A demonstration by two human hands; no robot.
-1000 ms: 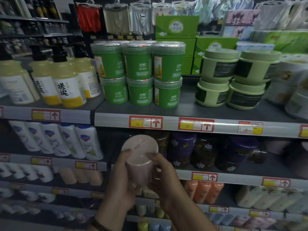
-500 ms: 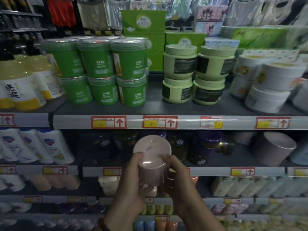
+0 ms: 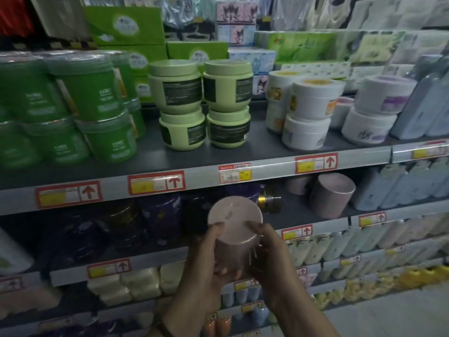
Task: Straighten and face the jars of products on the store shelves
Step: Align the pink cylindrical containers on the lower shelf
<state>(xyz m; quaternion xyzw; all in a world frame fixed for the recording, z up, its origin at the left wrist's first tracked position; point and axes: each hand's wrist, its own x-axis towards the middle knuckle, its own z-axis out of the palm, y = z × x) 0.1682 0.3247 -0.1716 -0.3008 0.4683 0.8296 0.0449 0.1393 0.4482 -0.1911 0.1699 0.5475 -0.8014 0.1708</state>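
The left hand (image 3: 205,261) grips the pink jar (image 3: 235,215) from the left, its lid tilted toward the camera, before the second shelf (image 3: 340,224). The right hand (image 3: 269,256) clasps its other side. Farther right, another pink jar (image 3: 331,199) lies tipped on that shelf.

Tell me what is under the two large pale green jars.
The left large jar sits on the left small jar, the right large jar on the right small jar; both small ones stand on the grey shelf. Their lid tops are covered, unseen.
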